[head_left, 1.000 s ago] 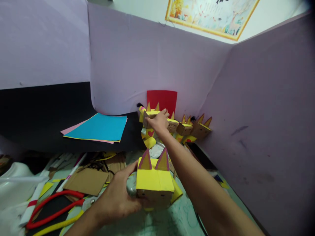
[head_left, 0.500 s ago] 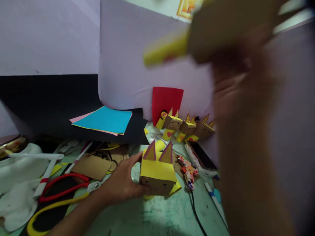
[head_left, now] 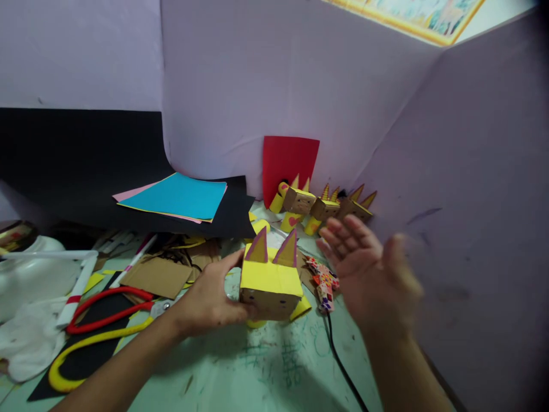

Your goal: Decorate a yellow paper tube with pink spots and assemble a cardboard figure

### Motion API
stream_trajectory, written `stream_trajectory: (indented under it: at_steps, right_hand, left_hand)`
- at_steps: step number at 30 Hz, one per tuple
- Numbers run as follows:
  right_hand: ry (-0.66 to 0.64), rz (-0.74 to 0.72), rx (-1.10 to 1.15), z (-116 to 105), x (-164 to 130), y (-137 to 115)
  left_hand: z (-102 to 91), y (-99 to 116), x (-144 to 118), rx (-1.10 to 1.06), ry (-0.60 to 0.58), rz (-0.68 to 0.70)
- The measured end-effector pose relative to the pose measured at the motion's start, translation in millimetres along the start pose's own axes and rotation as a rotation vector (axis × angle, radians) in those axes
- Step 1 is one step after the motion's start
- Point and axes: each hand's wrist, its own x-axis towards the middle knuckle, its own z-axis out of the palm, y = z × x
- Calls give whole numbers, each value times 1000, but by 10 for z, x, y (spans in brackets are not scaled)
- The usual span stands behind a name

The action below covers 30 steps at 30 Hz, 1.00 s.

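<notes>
1. White cloth (head_left: 26,343) lies far left of the cardboard cat box (head_left: 270,283), with red and yellow cords (head_left: 98,320) between them.
2. A blue paper sheet (head_left: 175,197) rests behind and left of the box, on black paper.
3. The left hand (head_left: 210,300) grips the box's left side, fingers curled around it; the box stands on the green surface (head_left: 266,372).
4. A patterned paper piece (head_left: 323,283) lies just right of the box.
5. The right hand (head_left: 373,274) hovers right of the box, open, fingers spread, holding nothing.
6. Smaller cat boxes (head_left: 326,206) line the purple wall behind the box, beside a red sheet (head_left: 287,163).
</notes>
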Motion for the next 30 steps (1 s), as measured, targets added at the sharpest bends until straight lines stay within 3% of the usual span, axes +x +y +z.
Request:
stream_trajectory:
  at_steps: [3, 7, 9, 15, 23, 30]
  right_hand:
    - [-71, 142, -7, -83, -275, 438]
    - [-358, 153, -103, -63, -484, 721]
    - [-390, 153, -142, 1, -537, 724]
    - [-313, 170, -187, 142, -560, 730]
    - [-347, 150, -236, 147, -511, 668]
    - [-410, 150, -170, 72, -534, 764]
  left_hand:
    - [2, -23, 6, 26, -6, -27]
    - [13, -23, 7, 48, 13, -68]
    - [20, -17, 5, 52, 24, -66]
    - [35, -57, 3, 18, 42, -84]
    - [39, -94, -19, 46, 145, -35]
    - [21, -48, -5, -4, 152, -44]
